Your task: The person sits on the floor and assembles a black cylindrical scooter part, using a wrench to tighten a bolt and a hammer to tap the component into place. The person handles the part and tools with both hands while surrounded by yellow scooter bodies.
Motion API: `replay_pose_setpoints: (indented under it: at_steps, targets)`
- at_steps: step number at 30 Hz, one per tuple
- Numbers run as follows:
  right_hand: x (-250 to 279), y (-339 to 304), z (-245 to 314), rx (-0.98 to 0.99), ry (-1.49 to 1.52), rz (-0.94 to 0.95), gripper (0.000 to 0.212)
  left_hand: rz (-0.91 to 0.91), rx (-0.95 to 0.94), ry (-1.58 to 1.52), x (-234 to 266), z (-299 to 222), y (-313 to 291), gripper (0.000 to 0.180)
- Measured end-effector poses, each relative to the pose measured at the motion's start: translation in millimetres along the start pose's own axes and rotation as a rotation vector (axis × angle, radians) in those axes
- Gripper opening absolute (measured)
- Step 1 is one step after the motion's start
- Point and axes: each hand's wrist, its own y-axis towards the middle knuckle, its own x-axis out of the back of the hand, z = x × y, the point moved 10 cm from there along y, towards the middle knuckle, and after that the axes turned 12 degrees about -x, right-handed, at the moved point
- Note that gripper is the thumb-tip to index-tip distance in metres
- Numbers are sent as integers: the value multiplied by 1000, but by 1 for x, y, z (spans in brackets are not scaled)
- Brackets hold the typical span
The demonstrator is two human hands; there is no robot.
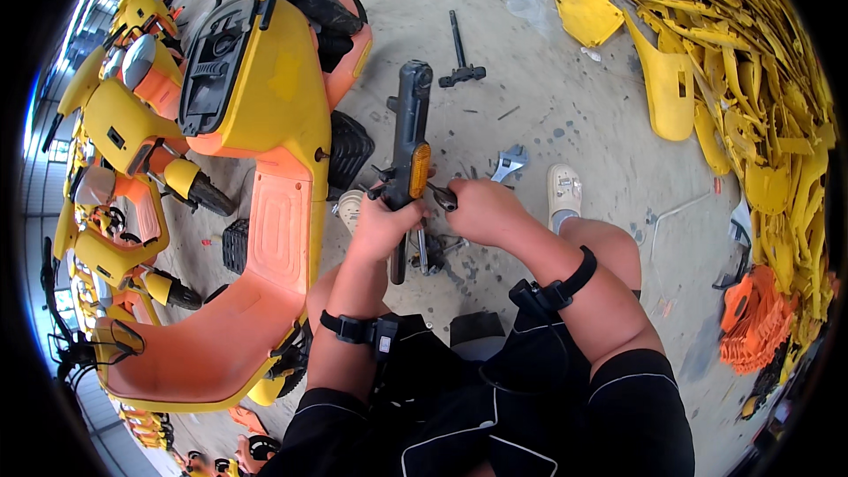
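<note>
My left hand (386,223) is wrapped round the lower part of a black fork leg (411,106), a thick tube held upright in front of me. An amber reflector (420,170) sits on its side, just above my fingers. My right hand (481,210) grips a dark tool with a rounded end (444,199), its kind partly hidden by my fingers. The tool's tip points at the fork leg beside the reflector; whether it touches is unclear. On the floor beyond my right hand lies an adjustable wrench (510,162).
A yellow and orange scooter body (281,203) stands close on my left, with more scooters (132,128) behind it. A black fork stem (459,57) lies on the floor ahead. Yellow panels (738,79) pile up at right, near stacked orange parts (757,318).
</note>
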Motion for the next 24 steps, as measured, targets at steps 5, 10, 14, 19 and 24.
replay_pose_setpoints:
  at_steps: [5,10,14,19,24]
  targets:
    - [-2,-4,-2,-9,-6,-3,27,29,-27,14,-5,2,-2,62]
    - [11,-16,4,-9,-7,-45,26,55,-167,-83,-10,-7,1,66]
    - [14,-25,4,-20,-39,-93,25,138,-212,-24,-12,-5,-1,71]
    - [17,-32,5,-13,-13,-101,21,129,-257,-3,-11,-7,-5,70]
    - [17,-35,8,-3,52,-61,21,57,-263,-48,-8,-13,-12,67]
